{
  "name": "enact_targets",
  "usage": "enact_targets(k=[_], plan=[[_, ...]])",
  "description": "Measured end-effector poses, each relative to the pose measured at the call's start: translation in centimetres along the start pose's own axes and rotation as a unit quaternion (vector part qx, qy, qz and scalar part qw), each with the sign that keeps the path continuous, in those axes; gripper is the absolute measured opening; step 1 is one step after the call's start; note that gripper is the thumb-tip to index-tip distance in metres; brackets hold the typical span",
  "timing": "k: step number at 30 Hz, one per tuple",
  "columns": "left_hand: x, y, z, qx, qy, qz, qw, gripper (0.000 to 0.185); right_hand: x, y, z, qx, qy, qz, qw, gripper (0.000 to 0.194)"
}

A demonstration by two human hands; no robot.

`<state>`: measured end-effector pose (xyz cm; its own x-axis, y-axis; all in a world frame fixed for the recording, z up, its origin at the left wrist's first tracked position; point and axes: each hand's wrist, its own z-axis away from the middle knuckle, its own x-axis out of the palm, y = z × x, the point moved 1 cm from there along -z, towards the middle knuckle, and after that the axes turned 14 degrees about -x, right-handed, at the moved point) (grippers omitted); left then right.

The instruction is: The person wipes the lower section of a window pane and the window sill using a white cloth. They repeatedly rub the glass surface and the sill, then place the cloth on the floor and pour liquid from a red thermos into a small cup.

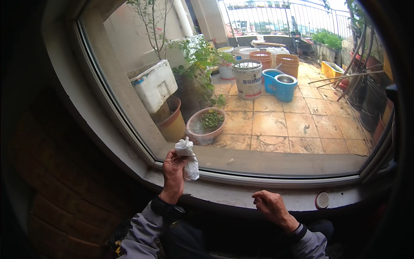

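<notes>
A crumpled wad of white tissue paper (191,166) is gripped in my left hand (173,171), upright in front of the window glass (268,129). The wad has a twisted top and a longer part hanging beside my fingers. My right hand (270,205) hovers at the front edge of the white windowsill (223,193), its fingers loosely curled. Nothing shows in that hand, though its palm side is hidden. To its right, a small round lid or dish with a red rim (322,200) is on the sill.
The window frame (278,182) curves around the glass. Beyond it, a tiled terrace (268,121) holds a blue mop bucket (284,87), several paint buckets (248,79), a foam box (155,85) and a pink basin with plants (207,124). Sticks (349,77) lean at right.
</notes>
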<state>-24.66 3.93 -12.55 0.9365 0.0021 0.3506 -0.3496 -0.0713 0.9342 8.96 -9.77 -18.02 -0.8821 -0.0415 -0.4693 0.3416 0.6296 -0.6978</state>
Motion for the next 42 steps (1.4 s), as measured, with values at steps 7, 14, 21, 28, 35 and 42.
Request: enact_targets(k=[7, 14, 21, 28, 35, 42], plan=[[9.5, -3.8, -0.1, 0.056, -0.042, -0.102, 0.992, 0.015, 0.2, 0.3, 0.0, -0.005, -0.020, 0.054, 0.998, 0.019], [-1.2, -2.7, -4.3, 0.107, 0.103, -0.073, 0.986, 0.018, -0.3, 1.0, 0.8, -0.011, -0.009, 0.052, 0.999, 0.018], [-17.9, 2.8, -6.4, 0.048, 0.370, -0.101, 0.922, 0.018, 0.0, 1.1, 0.6, -0.013, -0.051, 0.058, 0.997, 0.017], [-5.0, 1.6, 1.0, -0.009, 0.036, -0.124, 0.992, 0.021, 0.7, 1.0, 0.3, -0.015, -0.066, 0.053, 0.996, 0.016], [8.5, -6.7, 2.5, -0.157, -0.074, -0.091, 0.981, 0.015, 0.1, 0.7, 0.6, -0.063, -0.071, 0.117, 0.989, 0.016], [0.0, -5.6, -0.2, -0.056, 0.024, -0.054, 0.997, 0.021, -0.8, 0.9, 1.3, -0.027, -0.073, 0.103, 0.992, 0.016]])
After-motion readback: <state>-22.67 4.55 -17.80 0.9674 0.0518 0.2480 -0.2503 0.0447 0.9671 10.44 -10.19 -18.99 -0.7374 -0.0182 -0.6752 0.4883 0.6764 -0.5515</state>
